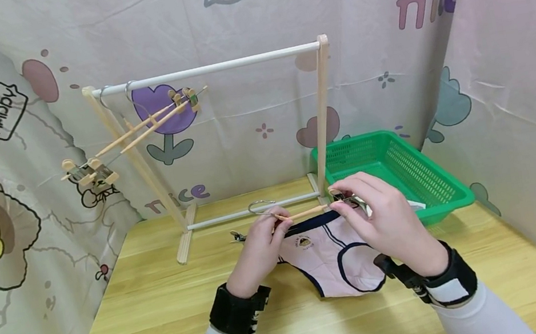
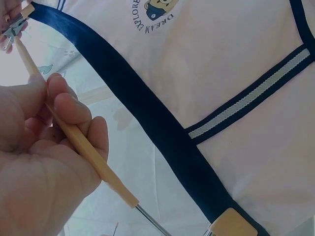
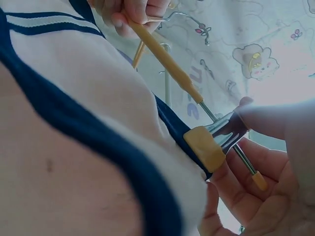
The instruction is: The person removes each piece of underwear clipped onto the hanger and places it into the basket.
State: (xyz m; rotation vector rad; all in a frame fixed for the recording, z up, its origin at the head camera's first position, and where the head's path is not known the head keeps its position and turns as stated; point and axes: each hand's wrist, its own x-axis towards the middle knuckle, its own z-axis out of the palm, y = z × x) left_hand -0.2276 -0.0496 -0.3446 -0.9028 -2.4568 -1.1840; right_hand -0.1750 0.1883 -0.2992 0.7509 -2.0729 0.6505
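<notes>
My left hand (image 1: 259, 249) grips the wooden bar (image 1: 308, 213) of a clip hanger, its fingers curled round it in the left wrist view. A pair of pale pink briefs (image 1: 309, 267) with navy trim hangs below the bar, its waistband (image 2: 142, 113) along the hanger. One wooden-tipped clip (image 2: 234, 223) sits on the waistband near the left end. At the other end my right hand (image 1: 386, 224) pinches the second clip (image 3: 206, 147), whose jaws lie over the waistband's corner. The hanger's metal hook (image 1: 259, 206) points up and left.
A wooden rack (image 1: 324, 106) with a white top rail (image 1: 232, 64) stands at the back. Two more clip hangers (image 1: 152, 123) hang at its left end. A green basket (image 1: 436, 176) with something white inside is at the right on the wooden table (image 1: 151, 323).
</notes>
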